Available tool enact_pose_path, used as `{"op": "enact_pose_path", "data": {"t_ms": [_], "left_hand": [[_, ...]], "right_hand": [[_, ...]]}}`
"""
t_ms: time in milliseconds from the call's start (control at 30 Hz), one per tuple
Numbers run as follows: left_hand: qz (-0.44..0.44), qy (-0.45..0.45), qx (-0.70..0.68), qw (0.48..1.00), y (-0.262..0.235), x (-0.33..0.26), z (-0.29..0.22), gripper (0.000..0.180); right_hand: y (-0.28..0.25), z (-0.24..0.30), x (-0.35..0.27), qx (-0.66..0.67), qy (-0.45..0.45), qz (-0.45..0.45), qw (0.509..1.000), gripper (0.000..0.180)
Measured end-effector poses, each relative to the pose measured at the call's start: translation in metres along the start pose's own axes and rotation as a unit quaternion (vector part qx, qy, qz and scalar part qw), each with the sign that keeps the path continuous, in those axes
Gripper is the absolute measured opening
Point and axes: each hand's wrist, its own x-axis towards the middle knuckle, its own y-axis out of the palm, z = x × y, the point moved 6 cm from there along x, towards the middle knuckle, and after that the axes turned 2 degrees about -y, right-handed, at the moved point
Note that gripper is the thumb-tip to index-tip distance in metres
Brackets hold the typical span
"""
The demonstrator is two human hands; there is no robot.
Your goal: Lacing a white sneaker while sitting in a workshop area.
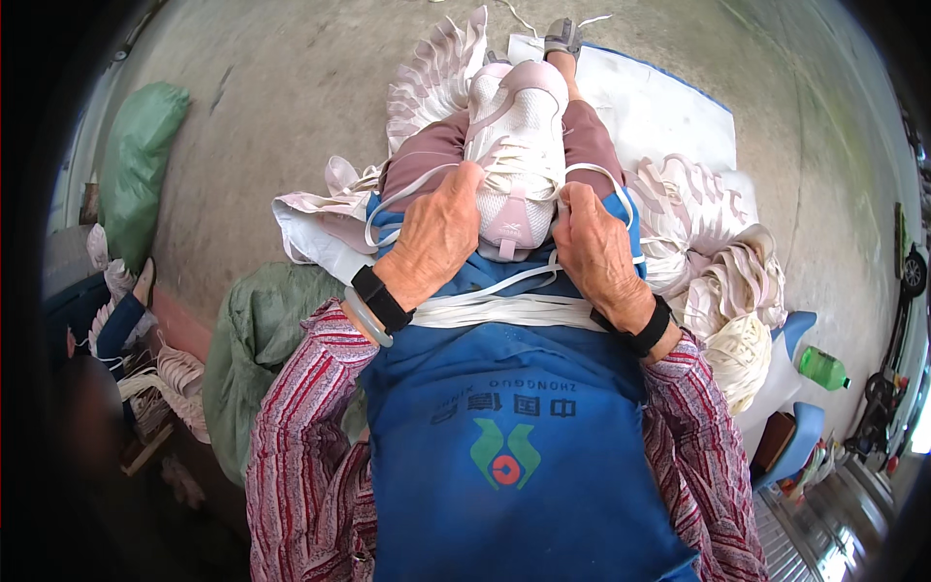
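A white and pale pink shoe upper (524, 126) lies lengthwise over my lap, its pink tab end toward me. White shoelace runs criss-cross through its eyelets. My left hand (436, 235) is closed in a pinch at the upper's left edge, on a shoelace (371, 225) that loops out to the left. At the opposite edge my right hand (599, 242) pinches the lace too, and a loop (621, 184) arches out past it. The fingertips of both hands are partly hidden. A bundle of flat white laces (504, 311) stretches across my blue apron (504, 388).
Stacked uppers lie in front at left (436, 73) and to the right (693, 209), near a coil of cream laces (739, 359). Green sacks (144, 165) stand on the left. A green bottle (822, 369) rests on the right. At far left shows another person's leg (121, 325).
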Motion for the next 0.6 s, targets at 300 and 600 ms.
{"op": "enact_pose_path", "data": {"t_ms": [300,600], "left_hand": [[0.035,0.076,0.134,0.987,0.005,-0.001,-0.015,0.024],[0.017,0.15,0.202,0.968,0.005,0.009,-0.027,0.017]], "right_hand": [[-0.001,0.018,-0.002,-0.119,-0.123,0.053,0.984,0.03],[0.005,0.021,0.004,-0.234,-0.128,0.072,0.961,0.025]]}}
